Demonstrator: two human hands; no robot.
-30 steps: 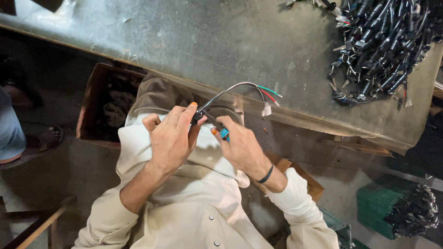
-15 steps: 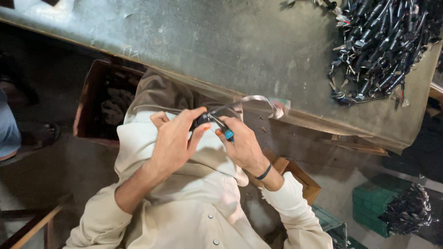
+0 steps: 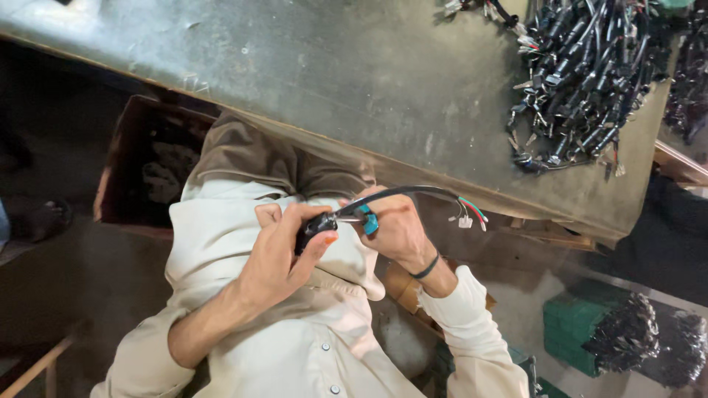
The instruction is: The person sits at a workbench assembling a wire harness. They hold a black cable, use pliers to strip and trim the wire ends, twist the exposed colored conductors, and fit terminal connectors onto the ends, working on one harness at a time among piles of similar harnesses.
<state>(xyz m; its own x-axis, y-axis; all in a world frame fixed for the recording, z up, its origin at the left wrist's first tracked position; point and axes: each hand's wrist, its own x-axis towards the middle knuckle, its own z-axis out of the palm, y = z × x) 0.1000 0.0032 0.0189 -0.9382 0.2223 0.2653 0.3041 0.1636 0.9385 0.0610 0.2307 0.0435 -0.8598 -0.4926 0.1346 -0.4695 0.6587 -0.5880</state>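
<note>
A grey metal table spans the top, a cable pile at its right end, a green crate on the floor. Below its edge, left hand clamps a black switch; right hand pinches a blue-handled tool against it

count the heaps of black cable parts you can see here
3, maybe more out of frame: one heap on the metal table at top right, one heap on the green crate, one heap at the right edge.
</note>
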